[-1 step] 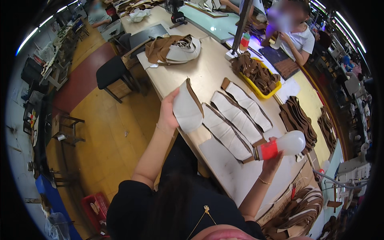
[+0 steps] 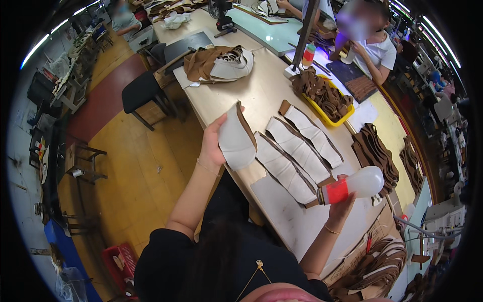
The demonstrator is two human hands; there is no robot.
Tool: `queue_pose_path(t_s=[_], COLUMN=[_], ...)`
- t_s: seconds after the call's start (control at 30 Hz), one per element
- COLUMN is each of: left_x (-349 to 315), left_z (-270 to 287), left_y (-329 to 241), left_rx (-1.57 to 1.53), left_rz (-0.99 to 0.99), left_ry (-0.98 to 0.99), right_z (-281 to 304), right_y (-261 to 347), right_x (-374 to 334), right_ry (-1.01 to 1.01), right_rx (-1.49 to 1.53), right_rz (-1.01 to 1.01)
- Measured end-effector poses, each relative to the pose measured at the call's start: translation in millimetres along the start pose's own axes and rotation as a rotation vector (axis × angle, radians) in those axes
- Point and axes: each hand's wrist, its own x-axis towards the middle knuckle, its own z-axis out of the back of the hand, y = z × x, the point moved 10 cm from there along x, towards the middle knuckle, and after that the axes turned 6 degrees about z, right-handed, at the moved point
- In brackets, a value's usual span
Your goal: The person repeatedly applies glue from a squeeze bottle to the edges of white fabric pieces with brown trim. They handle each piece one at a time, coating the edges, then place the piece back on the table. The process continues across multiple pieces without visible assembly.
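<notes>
My left hand (image 2: pixel 213 143) is closed on a pale grey leather piece (image 2: pixel 236 141) with a brown edge, held up over the table's near edge. In my right hand (image 2: pixel 343 205) is a translucent squeeze bottle (image 2: pixel 365 182) with a red band, tipped sideways so its dark cap end points left. That cap end is just above the lower ends of several pale panels with brown edges, which lie side by side on the table. Among them are a near panel (image 2: pixel 284 168), a middle panel (image 2: pixel 299 150) and a far panel (image 2: pixel 314 132).
Beyond the panels stands a yellow basket (image 2: pixel 329 121) of brown strips. Stacked brown pieces (image 2: pixel 375 156) lie to the right, and more strips (image 2: pixel 375 267) at lower right. A leather bundle (image 2: pixel 219 64) rests farther up the table. A black stool (image 2: pixel 143 93) stands left; a co-worker (image 2: pixel 375 55) sits opposite.
</notes>
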Motion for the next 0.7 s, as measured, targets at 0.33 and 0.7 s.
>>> queue_pose_path(t_s=[0.33, 0.7], left_x=[-37.7, -51.9], left_z=[-61.7, -97.3], left_y=[2.0, 19.7], left_rx=[0.304, 0.511], left_rz=[-0.142, -0.315], left_ry=[0.027, 0.044], right_z=[-55.2, -104.5], right_y=[56.4, 92.7], right_x=[19.3, 32.1], right_ry=[-0.054, -0.111], right_rx=[0.041, -0.095], right_rz=[0.221, 0.473])
